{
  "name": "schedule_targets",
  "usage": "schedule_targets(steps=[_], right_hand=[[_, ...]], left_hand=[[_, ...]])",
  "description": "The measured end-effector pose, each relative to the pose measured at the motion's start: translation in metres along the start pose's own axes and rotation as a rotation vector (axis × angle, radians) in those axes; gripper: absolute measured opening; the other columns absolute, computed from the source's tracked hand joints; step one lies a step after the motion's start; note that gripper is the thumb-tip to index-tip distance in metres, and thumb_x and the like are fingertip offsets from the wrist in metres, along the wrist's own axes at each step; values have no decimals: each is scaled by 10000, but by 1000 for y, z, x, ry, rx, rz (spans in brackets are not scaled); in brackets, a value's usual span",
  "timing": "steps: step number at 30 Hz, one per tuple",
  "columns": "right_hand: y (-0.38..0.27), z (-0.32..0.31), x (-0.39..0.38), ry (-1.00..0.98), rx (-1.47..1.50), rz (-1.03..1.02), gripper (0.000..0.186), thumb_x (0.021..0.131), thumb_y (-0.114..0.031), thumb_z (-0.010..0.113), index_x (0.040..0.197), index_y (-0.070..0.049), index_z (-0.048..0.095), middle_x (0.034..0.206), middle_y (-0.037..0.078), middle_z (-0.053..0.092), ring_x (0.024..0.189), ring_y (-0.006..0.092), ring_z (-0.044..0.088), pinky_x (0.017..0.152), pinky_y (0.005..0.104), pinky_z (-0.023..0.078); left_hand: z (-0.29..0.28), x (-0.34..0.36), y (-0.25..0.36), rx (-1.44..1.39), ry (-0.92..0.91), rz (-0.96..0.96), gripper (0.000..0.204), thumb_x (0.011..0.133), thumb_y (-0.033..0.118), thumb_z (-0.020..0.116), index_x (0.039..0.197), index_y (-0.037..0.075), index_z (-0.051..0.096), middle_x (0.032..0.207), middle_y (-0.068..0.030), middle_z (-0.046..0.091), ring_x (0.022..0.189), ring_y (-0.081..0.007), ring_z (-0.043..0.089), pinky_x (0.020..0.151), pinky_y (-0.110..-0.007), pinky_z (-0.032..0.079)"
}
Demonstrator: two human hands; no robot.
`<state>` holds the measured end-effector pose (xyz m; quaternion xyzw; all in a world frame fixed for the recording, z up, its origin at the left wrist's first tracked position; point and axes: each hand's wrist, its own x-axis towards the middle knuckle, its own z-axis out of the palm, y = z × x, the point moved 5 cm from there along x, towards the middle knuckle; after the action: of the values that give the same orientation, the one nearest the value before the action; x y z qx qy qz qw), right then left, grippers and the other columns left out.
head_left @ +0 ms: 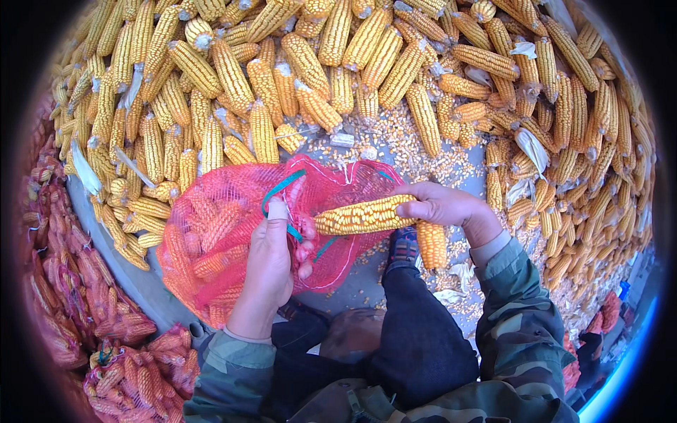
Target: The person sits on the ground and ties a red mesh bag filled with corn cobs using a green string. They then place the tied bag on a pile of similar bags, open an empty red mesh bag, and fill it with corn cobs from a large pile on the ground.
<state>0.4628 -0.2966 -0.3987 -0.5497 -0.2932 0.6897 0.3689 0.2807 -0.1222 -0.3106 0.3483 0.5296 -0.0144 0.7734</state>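
A red mesh bag [211, 233] with ears of corn inside lies in front of me, its mouth toward the right. My left hand [269, 257] grips the bag's edge, the thumb outside and wrapped in something white, the fingertips showing through the mesh. A green strip [284, 189] runs by that thumb. My right hand [448, 206] holds a yellow ear of corn [363, 216] level, its far end at the bag's mouth near my left fingers. Just below the right hand is another ear of corn [431, 245]; I cannot tell if it is held or lying on the ground.
A large heap of corn ears [338, 42] curves around the far side and the right. Loose kernels [402, 151] are scattered over the grey floor [465, 166]. Filled red mesh bags [134, 377] stand at the left. My legs [423, 324] are below the bag.
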Motion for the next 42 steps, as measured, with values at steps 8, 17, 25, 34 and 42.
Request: schedule_targets(steps=[8, 17, 25, 34, 42], right_hand=[[14, 8, 127, 288, 690, 32, 422, 929, -314, 594, 1223, -18, 527, 1077, 70, 614, 920, 165, 602, 792, 342, 530], [40, -1, 94, 420, -432, 107, 431, 812, -215, 611, 1194, -24, 552, 1069, 204, 635, 976, 343, 627, 856, 446, 487], [-17, -180, 119, 1487, -351, 201, 839, 796, -449, 694, 1308, 139, 385, 1272, 331, 497, 1229, 421, 464, 1059, 454, 327], [-29, -117, 76, 1144, 82, -449, 468, 918, -376, 619, 1145, 11, 484, 998, 116, 613, 916, 201, 598, 825, 339, 483], [-37, 45, 97, 205, -331, -157, 467, 903, -404, 639, 1144, -9, 578, 1087, 173, 600, 973, 312, 626, 822, 402, 501]], left_hand=[[-8, -12, 3, 58, -64, -175, 305, 1007, 411, 471, 998, 117, 549, 791, -11, 571, 533, -36, 433, 349, -163, 250], [-15, 16, 8, -248, -119, -47, 330, 1036, 396, 386, 1104, 107, 528, 941, -36, 598, 675, -94, 501, 509, -239, 400], [-22, 21, 9, 184, -81, 86, 300, 1020, 245, 467, 1281, 99, 480, 1077, -46, 613, 911, -135, 587, 722, -304, 514], [-12, 19, 21, 208, -129, 105, 651, 849, -18, 552, 1443, 114, 319, 1065, -50, 567, 824, -119, 565, 704, -246, 506], [-6, -6, 52, -248, -262, -11, 1037, 649, -129, 441, 1551, 215, 62, 972, -135, 494, 613, -114, 501, 362, -199, 365]])
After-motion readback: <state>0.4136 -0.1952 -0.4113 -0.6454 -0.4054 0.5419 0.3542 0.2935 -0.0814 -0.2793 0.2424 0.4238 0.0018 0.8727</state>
